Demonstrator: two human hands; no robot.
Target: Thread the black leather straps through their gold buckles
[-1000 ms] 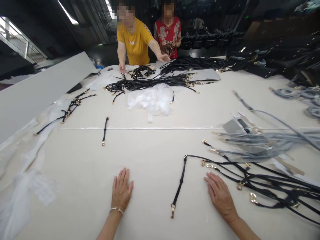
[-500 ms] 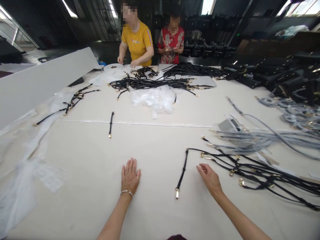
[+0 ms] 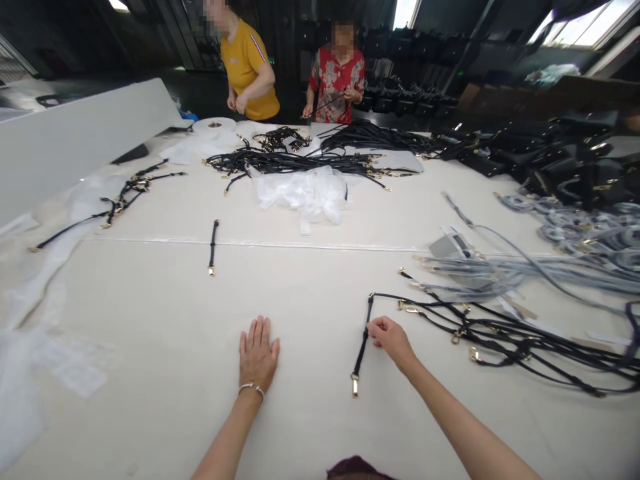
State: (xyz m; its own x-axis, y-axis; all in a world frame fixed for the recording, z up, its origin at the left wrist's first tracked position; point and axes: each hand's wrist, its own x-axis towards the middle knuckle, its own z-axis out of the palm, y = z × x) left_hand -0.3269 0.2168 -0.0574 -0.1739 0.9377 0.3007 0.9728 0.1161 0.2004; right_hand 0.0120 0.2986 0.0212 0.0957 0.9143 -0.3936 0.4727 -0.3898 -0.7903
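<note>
My left hand [image 3: 259,357] lies flat on the white table [image 3: 165,347], fingers stretched out, palm down, with nothing in it. Farther right, my right hand [image 3: 393,341] has its thumb and fingers pinched together at the middle of a thin black strap [image 3: 361,353]. A gold clasp [image 3: 355,385] ends that strap on the near side; from its far end a black cord runs right into a pile of black straps [image 3: 530,357] with gold hooks. Beyond my left hand, a short black strap [image 3: 213,247] with a gold clip lies alone.
Grey straps [image 3: 500,273] and coiled ones sit at right, near black bags [image 3: 555,157]. Across the table are a bundle of black straps [image 3: 300,161] and crumpled white plastic [image 3: 305,193]. More straps [image 3: 127,193] lie at left beside a white panel [image 3: 100,130]. Two people stand at the far side.
My right hand has moved left to the black strap, its fingers closing at it. My left hand stays flat. Across the table, the person in red now holds up a dark strap.
</note>
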